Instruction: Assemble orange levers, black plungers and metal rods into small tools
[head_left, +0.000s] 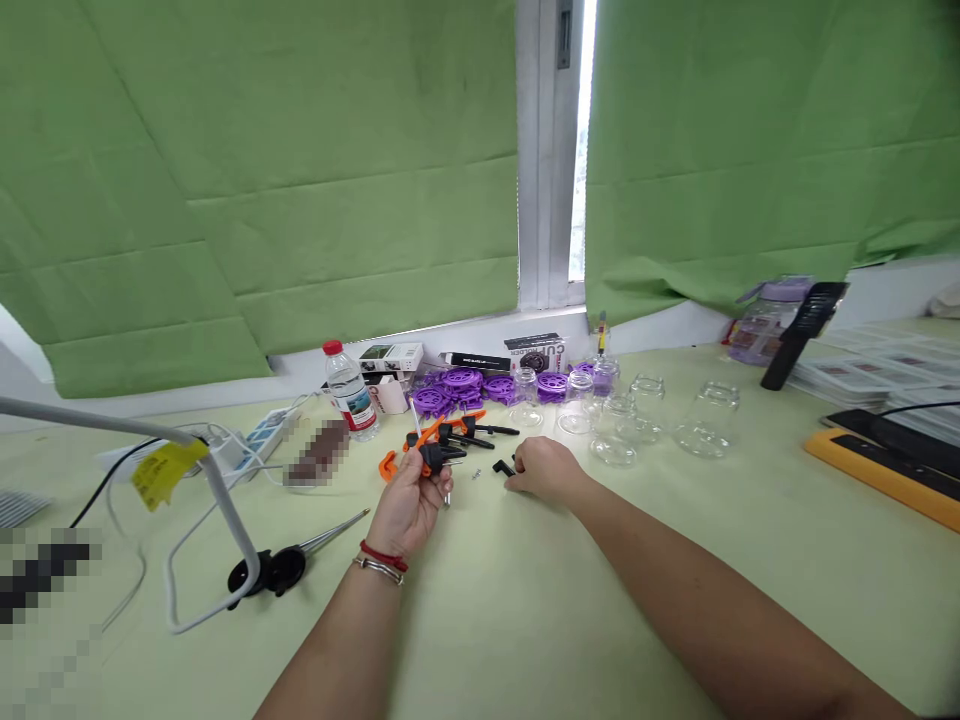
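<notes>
My left hand [411, 505], with a red cord and a silver bangle at its wrist, is closed around an orange-and-black plastic part [433, 458]. A thin metal shaft sticks up from that grip, and what it belongs to is hidden by my fingers. To the right, my right hand [546, 468] rests low on the table, its fingertips pinched at a small black plastic piece [502, 467]. Tiny metal bits [476, 474], perhaps screws, lie between my hands. Just beyond them are more orange-and-black parts [461, 428] with black arms.
Purple plastic pieces [459, 385] pile up at the back beside a red-capped water bottle [351, 395]. Several clear glass jars [701, 420] stand right of my right hand. A white metal frame [232, 510] and round black parts [285, 570] are at left, an orange-and-black device [885, 470] at right.
</notes>
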